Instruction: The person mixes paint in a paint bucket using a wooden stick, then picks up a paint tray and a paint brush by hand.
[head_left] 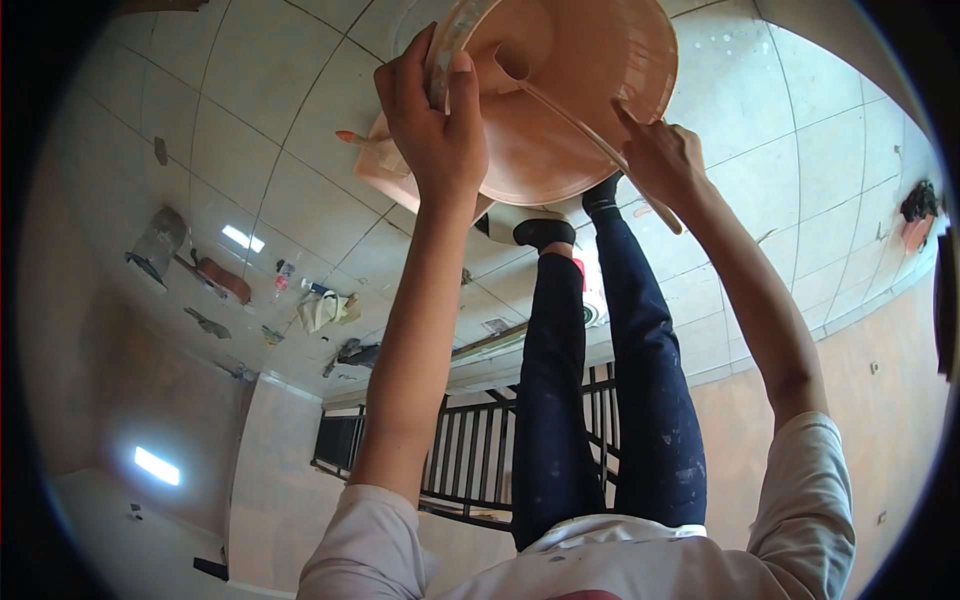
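Observation:
A round bucket [550, 130], coated inside with peach-coloured paint, is tilted so that its mouth faces me. My left hand [440, 125] grips the bucket's left rim, thumb on the near side and fingers around the edge. A long thin stick [570, 122] slants across the bucket's mouth, with a rounded, scoop-like end inside. My right hand [663, 160] is closed around its handle, index finger stretched toward the bucket's right rim. Beside the bucket, partly hidden by my left wrist, sits a peach-smeared container [385, 170] with a paintbrush [352, 137] at its edge.
White floor tiles [240, 130] surround my feet. Scattered on them at left are a plastic bottle [283, 278], a pale bag [328, 312] and other debris. Behind my legs stands a black railing [470, 450]. A dark bundle [918, 205] lies far right.

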